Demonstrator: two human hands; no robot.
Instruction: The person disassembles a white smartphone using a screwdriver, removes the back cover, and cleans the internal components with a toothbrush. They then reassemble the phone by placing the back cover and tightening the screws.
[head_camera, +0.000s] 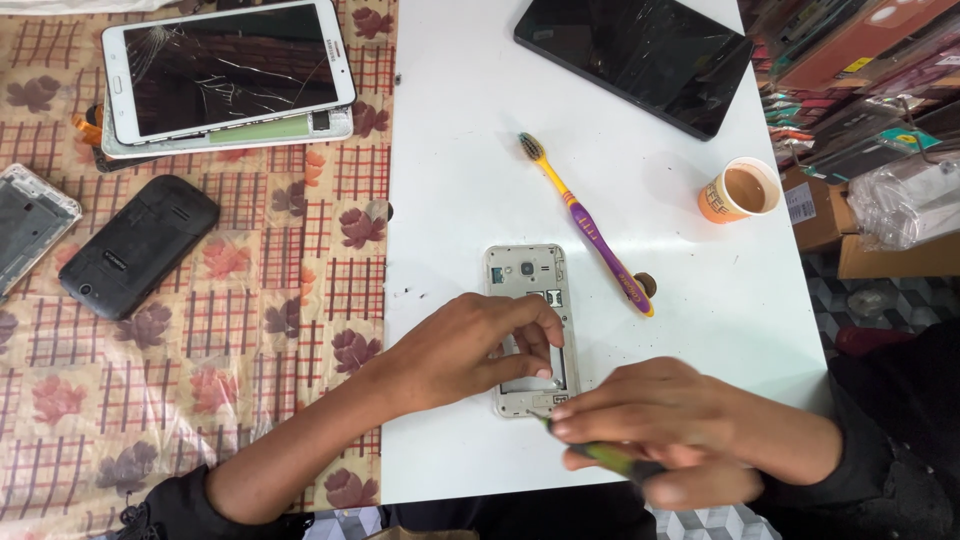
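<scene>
Left hand (470, 350) lies flat over a silver-grey phone with its back cover off (528, 285), fingers (535, 345) spread and pressing down on the lower half, not wrapped round it. Phone sits face down near the front edge of the white desk (470, 150), camera end pointing away from the person. Right hand (670, 425) is closed on a thin green-handled tool (605, 458), prob. a small screwdriver, tip at the phone's bottom edge.

To do this bit well, I'd say: keep the left palm weight steady so the body can't slide on the smooth top, hold the tool near upright on its spot, small turns w/ light pressure, & keep fingers off the open battery bay so nothing gets bent.

Hard to see: tool tip is hidden under the right fingers, so can't tell exactly what it's touching. Lower half of the phone is covered by the left hand. Right hand is motion-blurred. A purple and yellow toothbrush (590, 230) lies just beside the phone, an orange paper cup of brown drink (740, 190) further right. Black tablet (635, 55) at the far edge is cut off by the frame.
</scene>
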